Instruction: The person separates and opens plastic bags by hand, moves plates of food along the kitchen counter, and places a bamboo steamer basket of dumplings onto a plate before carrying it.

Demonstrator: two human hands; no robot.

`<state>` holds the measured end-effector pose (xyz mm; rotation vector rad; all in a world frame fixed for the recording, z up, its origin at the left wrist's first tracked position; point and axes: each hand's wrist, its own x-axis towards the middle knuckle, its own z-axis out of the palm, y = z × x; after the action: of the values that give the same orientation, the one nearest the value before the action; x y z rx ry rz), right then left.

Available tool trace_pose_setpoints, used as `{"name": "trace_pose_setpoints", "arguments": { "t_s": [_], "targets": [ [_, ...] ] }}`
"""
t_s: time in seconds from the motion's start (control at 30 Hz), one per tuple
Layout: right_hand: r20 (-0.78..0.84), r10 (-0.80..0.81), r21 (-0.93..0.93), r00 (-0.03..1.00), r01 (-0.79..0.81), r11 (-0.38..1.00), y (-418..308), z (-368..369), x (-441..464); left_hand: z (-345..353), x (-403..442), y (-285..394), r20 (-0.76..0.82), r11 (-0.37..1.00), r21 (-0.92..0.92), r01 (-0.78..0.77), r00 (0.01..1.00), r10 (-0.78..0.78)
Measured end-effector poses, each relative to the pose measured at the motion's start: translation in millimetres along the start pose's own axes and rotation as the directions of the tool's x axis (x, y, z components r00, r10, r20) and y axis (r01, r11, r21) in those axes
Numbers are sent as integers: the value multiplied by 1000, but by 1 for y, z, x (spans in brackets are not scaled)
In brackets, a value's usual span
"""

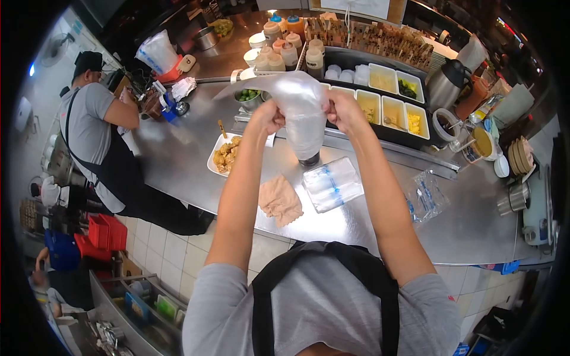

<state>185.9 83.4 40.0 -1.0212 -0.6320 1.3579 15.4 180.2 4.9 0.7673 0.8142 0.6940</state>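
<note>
A clear plastic bag (304,121) hangs upright in front of me, its top spreading out to the left. My left hand (271,118) is closed on its left edge, and my right hand (343,111) grips the right edge. Something dark and round (309,159) shows at the bag's lower end; whether it is inside or beneath, I cannot tell. Just below lies a stack of folded plastic bags (333,184) with blue print. To its left is a crumpled tan cloth (280,200). A white dish of fried food (225,157) stands beyond my left forearm.
White tubs of ingredients (393,111) sit in a black holder behind the bag. Squeeze bottles (289,53) and a rack of wooden clips (368,41) stand at the back. A steel jug (448,80) is at right. A co-worker (101,130) stands at left.
</note>
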Motion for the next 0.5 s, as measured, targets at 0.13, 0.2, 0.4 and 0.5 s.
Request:
{"name": "trace_pose_setpoints", "arguments": {
  "t_s": [0.13, 0.2, 0.4, 0.5],
  "targets": [
    [-134, 267, -93, 954, -281, 955, 81, -39, 19, -12, 3, -41, -140, 936, 353, -15, 988, 69],
    [-77, 241, -23, 968, -243, 970, 88, -48, 25, -21, 12, -48, -187, 884, 466, 6, 978, 91],
    [47, 64, 249, 997, -73, 966, 72, -30, -37, -12, -52, -37, 17, 1000, 23, 6, 1000, -6],
    [-81, 22, 103, 996, -14, 995, 96, -18, -46, 1, -70, -63, -162, 992, 81, -93, 981, 105]
  ]
}}
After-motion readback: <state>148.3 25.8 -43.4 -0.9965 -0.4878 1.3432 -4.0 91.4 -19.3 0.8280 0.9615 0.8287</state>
